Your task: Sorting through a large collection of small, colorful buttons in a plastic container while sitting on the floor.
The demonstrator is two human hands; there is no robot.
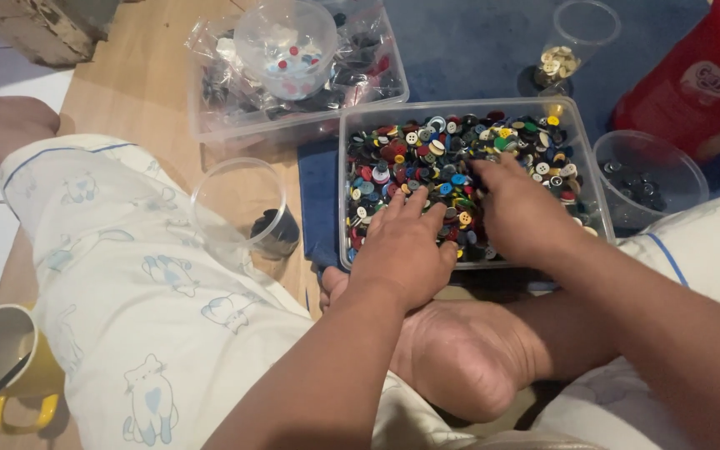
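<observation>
A clear plastic tub [344, 167] full of mixed coloured buttons [427, 154] sits on a blue mat in front of my crossed legs. My left hand [402, 246] lies flat, fingers spread, on the buttons at the tub's near side. My right hand [518, 208] rests palm down on the buttons just to the right, its fingertips dug into the pile. Whether either hand pinches a button is hidden.
Clear cups stand around: one holding dark buttons [247, 212] at the left, one [647, 179] at the right, one with pale buttons [568, 50] behind. A second tub [293, 75] holds bags and a cup. A red container [702, 75] stands far right, a yellow mug [6, 367] near left.
</observation>
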